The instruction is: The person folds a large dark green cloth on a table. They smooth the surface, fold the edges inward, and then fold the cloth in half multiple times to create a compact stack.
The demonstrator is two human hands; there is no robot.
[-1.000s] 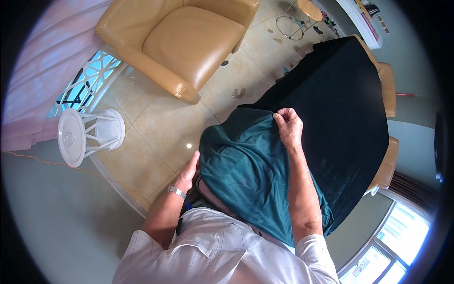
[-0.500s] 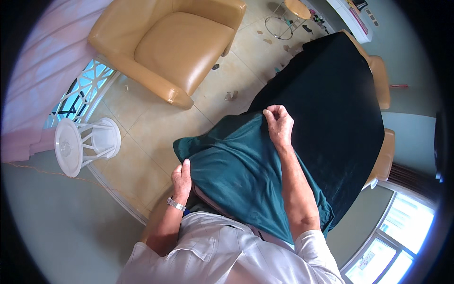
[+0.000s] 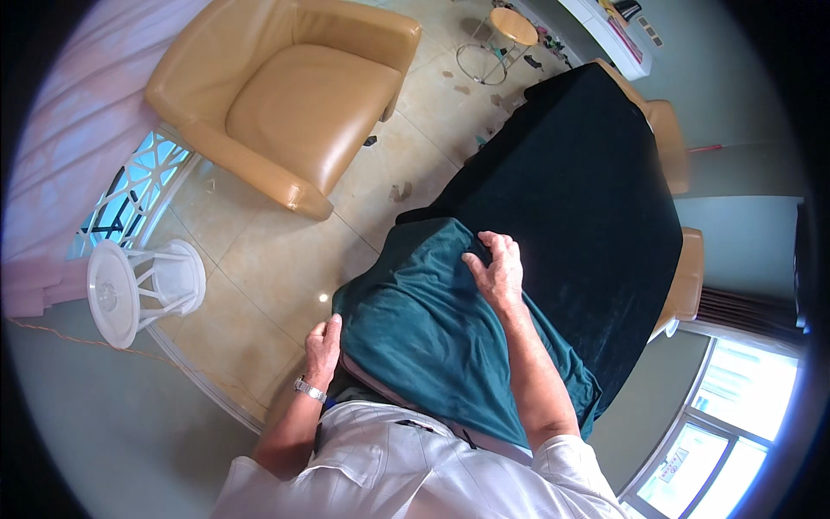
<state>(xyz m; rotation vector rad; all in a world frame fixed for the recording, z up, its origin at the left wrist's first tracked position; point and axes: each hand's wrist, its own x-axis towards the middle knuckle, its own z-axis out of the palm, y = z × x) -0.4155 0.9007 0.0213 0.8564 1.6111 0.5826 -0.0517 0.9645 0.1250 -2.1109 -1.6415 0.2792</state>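
A dark green cloth [image 3: 424,298] lies in loose folds over the near end of a black-covered table [image 3: 571,173], close against my body. At its left edge my left hand [image 3: 322,348] is closed on the cloth, thumb upward, with a metal-band watch [image 3: 310,390] on the wrist. My right hand [image 3: 497,268] is at the cloth's upper right edge, where it meets the black cover. Its thumb and fingers are apart, with nothing visible between them. A pale pinkish edge shows under the cloth near my waist.
A tan armchair [image 3: 298,108] stands on the tiled floor at upper left. Left of me is a white round stand [image 3: 113,294]. A round stool [image 3: 512,28] is at the far end, and tan chairs [image 3: 670,143] line the table's right side. Bright windows [image 3: 735,406] are at lower right.
My right hand has let go of the cloth, opened its fingers and moved slightly nearer. The cloth's left corner has come down and lies flatter. The whole view has shifted a little.
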